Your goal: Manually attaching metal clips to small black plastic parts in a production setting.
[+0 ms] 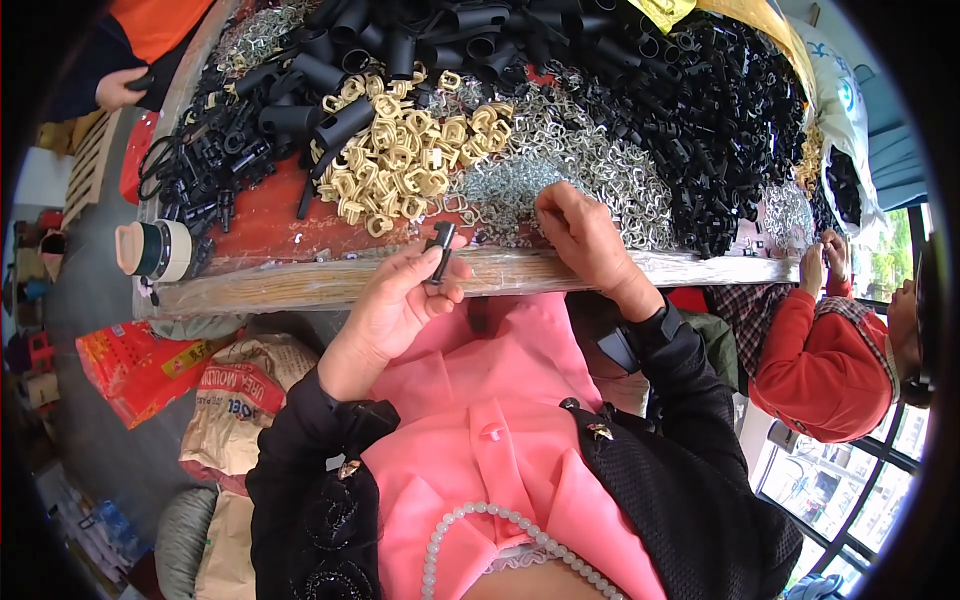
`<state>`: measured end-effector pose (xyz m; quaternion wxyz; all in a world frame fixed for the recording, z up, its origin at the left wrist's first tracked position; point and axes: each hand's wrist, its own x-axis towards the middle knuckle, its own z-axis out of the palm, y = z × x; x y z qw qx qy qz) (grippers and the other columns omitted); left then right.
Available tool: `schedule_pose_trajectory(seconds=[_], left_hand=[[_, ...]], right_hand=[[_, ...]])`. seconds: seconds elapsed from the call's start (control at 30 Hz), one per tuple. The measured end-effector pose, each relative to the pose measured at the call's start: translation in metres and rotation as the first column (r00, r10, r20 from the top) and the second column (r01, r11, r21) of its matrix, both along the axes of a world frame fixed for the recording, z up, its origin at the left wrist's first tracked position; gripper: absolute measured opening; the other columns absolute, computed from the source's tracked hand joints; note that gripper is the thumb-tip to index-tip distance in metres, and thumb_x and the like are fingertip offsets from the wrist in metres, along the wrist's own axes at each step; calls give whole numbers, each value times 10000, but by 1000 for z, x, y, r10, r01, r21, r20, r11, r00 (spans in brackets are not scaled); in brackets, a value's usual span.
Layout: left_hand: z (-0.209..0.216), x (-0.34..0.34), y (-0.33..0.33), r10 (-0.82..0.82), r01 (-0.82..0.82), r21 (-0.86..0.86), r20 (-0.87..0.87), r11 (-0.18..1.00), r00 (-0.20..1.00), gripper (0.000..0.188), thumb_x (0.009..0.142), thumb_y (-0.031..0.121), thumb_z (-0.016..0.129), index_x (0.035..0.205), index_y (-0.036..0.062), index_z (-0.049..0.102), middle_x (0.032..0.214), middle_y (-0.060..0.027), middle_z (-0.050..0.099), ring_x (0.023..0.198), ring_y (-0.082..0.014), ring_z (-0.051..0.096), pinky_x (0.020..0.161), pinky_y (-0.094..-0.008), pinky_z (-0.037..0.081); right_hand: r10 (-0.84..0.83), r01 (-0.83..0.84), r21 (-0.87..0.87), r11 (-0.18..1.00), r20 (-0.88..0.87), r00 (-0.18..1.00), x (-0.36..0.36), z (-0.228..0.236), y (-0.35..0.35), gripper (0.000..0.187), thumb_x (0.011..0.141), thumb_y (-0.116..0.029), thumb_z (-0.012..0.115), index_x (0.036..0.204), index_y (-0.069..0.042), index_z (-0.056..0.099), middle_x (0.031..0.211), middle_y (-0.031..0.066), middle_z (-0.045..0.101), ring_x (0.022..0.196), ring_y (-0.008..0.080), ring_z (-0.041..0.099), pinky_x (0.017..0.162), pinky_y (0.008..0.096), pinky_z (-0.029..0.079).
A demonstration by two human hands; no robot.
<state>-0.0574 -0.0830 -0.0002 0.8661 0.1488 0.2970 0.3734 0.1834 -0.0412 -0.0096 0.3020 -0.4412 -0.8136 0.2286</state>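
My left hand (395,295) is above the table's near edge, its fingers closed round a small black plastic part (441,252) with a wider head and a narrow stem. The part stands nearly upright between thumb and fingers. At the near side of the small silvery metal pieces (505,190), my right hand (585,240) has its fingers curled and pressed together. Whatever they pinch, if anything, is hidden. Cream-coloured plastic rings (410,165) lie heaped beyond my left hand. Bent silver metal loops (610,170) spread out beyond my right hand.
Black tubes (400,55) and small black parts (720,130) cover the far and right table. A wooden rail (300,288) edges the near side. A tape roll (172,248) stands left. Sacks (240,400) lie below left. A co-worker in red (825,370) works at right; another person's hand (120,90) shows far left.
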Motion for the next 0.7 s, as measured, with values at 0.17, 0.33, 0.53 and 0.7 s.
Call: schedule_pose_trajectory(seconds=[0.17,0.33,0.53,0.7], left_hand=[[11,18,6,-44,43,17,61,999,997,316,773,77,573,1066,30,466,876,-79,560,647,-99,534,513,-183,439],[10,42,6,15,34,237,-201,971,979,220,758,73,594,956,34,507,775,-43,550,612,-72,499,498,-175,395],[2,58,9,238,77,559,-468,826,851,117,755,60,601,849,35,536,650,3,511,546,-49,455,484,-176,377],[0,65,10,394,180,699,-575,693,717,76,756,66,602,795,28,548,670,19,498,569,-49,459,513,-184,382]], right_hand=[[-212,-146,-616,774,-470,857,-4,7,-8,67,842,-64,451,901,-32,444,705,27,500,521,90,438,472,192,358],[-216,-386,-621,682,-676,705,-17,20,-20,107,865,-102,437,954,-49,409,697,-11,461,546,41,407,464,155,313],[-218,-432,-602,672,-717,662,-21,23,-25,165,867,-124,440,998,-46,375,692,-20,424,569,43,407,470,154,308],[-199,-456,-575,679,-742,640,-15,18,-23,165,872,-138,434,997,-46,378,690,-24,426,585,42,409,477,156,312]])
